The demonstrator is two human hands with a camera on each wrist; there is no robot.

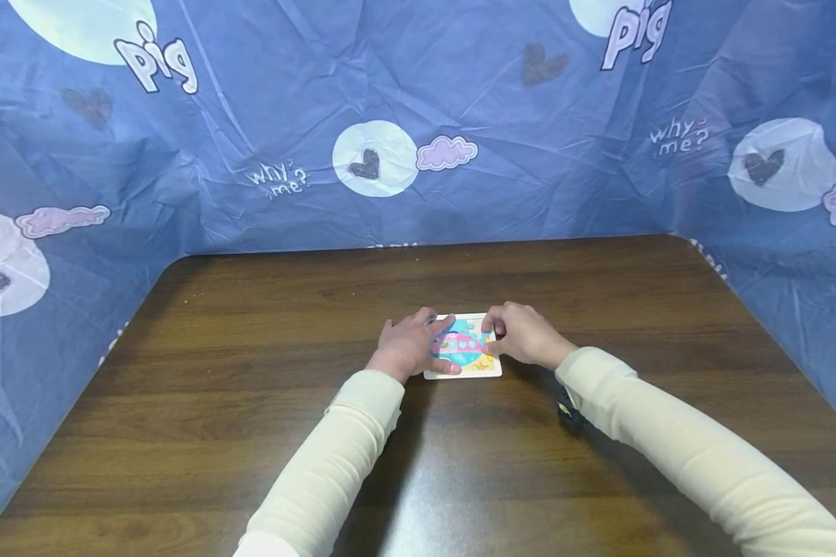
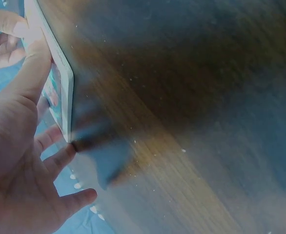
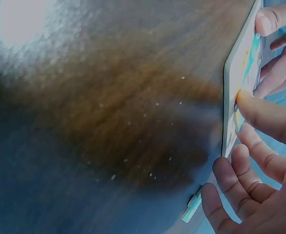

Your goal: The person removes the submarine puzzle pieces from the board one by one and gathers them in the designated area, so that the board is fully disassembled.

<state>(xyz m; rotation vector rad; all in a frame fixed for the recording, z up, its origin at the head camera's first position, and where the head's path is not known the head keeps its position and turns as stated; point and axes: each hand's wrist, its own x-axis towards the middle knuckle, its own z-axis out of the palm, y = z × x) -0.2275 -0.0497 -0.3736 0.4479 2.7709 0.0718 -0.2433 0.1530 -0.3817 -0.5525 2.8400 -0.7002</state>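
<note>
A small white-bordered jigsaw puzzle board (image 1: 463, 374) lies flat on the table, its picture a pink and teal submarine. My left hand (image 1: 409, 344) rests on its left side with fingers spread and fairly straight, the thumb over the front left part. At the right edge, my right hand (image 1: 527, 336) bends its thumb and index finger toward each other, pinching what looks like a small yellow and teal puzzle piece (image 3: 238, 120), mostly hidden by the fingers. Another teal piece (image 3: 193, 206) lies on the table under the right hand's outer fingers, visible only in the right wrist view.
The brown wooden table (image 1: 251, 433) stretches around the board on all sides. A blue printed cloth (image 1: 460, 93) hangs behind it and along both sides. A dark device (image 1: 570, 410) sits below the right sleeve cuff. Tiny pale specks dot the tabletop.
</note>
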